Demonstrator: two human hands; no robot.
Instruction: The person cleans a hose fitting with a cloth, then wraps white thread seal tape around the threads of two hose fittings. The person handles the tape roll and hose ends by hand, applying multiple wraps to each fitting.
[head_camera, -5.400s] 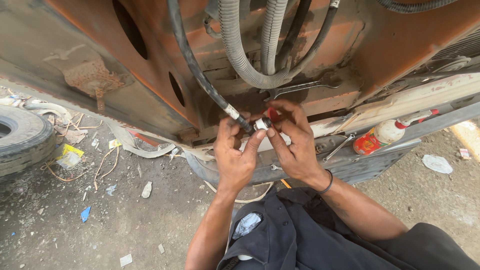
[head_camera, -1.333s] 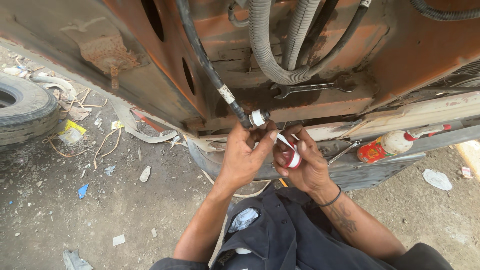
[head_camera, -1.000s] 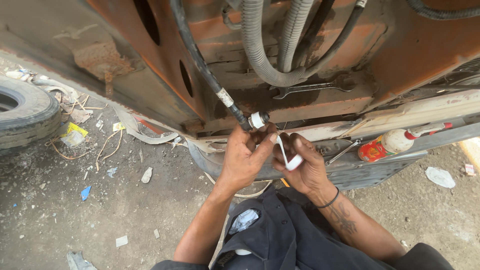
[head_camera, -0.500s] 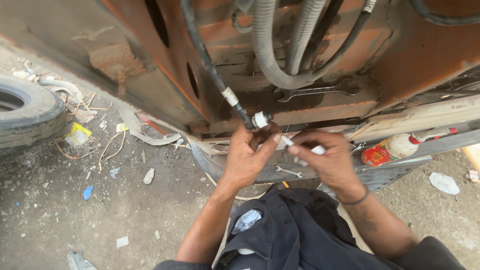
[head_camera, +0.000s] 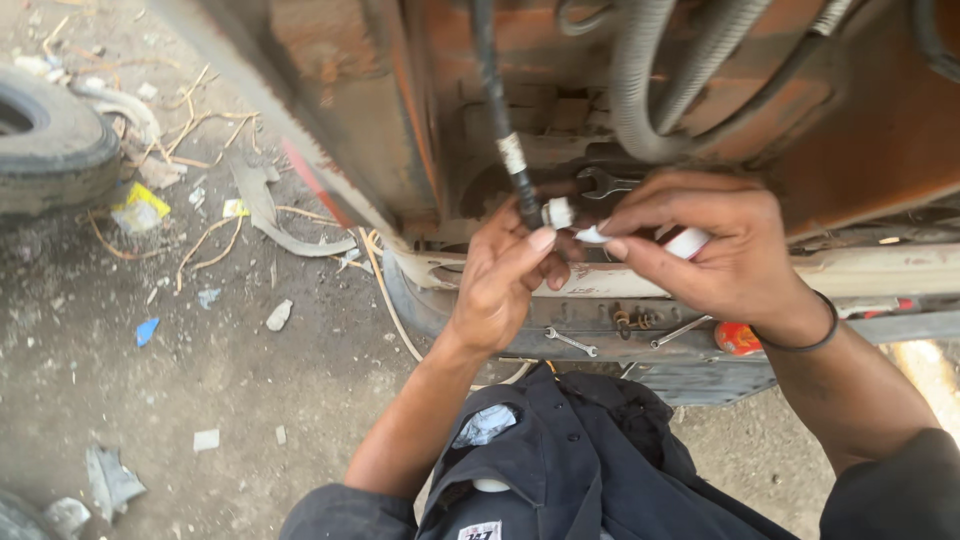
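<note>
Head view: thumb and forefinger of the left hand (head_camera: 505, 275) are pinching the white-wrapped fitting (head_camera: 557, 212) at the end of a black hose (head_camera: 492, 95), while the right hand (head_camera: 715, 245), fingers closed on a small white tape roll (head_camera: 688, 242), is drawing a short strip of tape (head_camera: 592, 234) toward it beneath a rusty orange vehicle frame (head_camera: 860, 130). Keeping the strip taut and the fitting steady would likely make the wrap sit snug. Two wrenches are lying on the ledge: one spanner (head_camera: 572, 342) low, another spanner head (head_camera: 600, 182) above; one tyre (head_camera: 50, 150) is lying left.
</note>
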